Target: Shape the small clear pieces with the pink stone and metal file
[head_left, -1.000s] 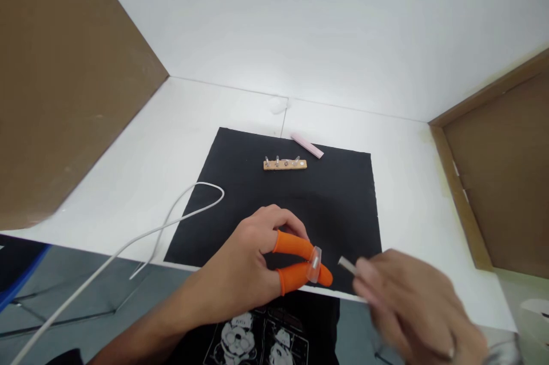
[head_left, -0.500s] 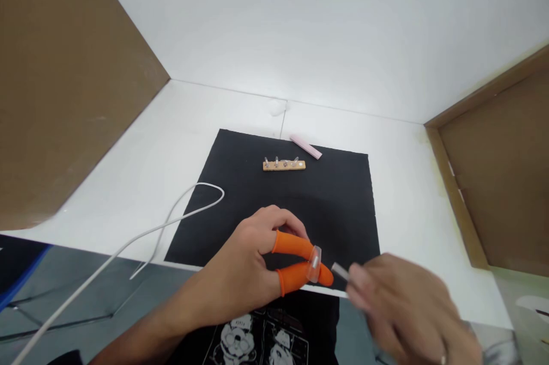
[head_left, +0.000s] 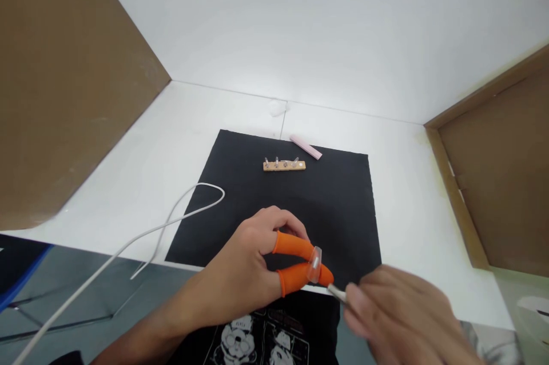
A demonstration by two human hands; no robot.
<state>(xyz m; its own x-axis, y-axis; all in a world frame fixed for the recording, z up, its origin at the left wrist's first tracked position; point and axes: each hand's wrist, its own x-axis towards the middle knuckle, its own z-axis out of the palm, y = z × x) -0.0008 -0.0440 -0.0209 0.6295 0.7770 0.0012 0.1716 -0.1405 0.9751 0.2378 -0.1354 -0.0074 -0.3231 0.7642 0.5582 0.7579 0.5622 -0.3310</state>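
My left hand wears orange covers on its thumb and index finger, which are pinched together at the tips. A clear curved piece is held at those fingertips, above the near edge of the black mat. My right hand, partly blurred, grips a thin, light-coloured tool whose end points at the orange fingertips, just below the clear piece. Farther back on the mat lies a small wooden strip bearing several small clear pieces.
A pink bar lies across the mat's far edge. The white cable loops over the mat's left side. Brown panels stand left and right, with a white wall behind the white table.
My right hand and its tool have shifted slightly down and left, bringing the tool's end near the orange fingertips. My left hand has hardly moved.
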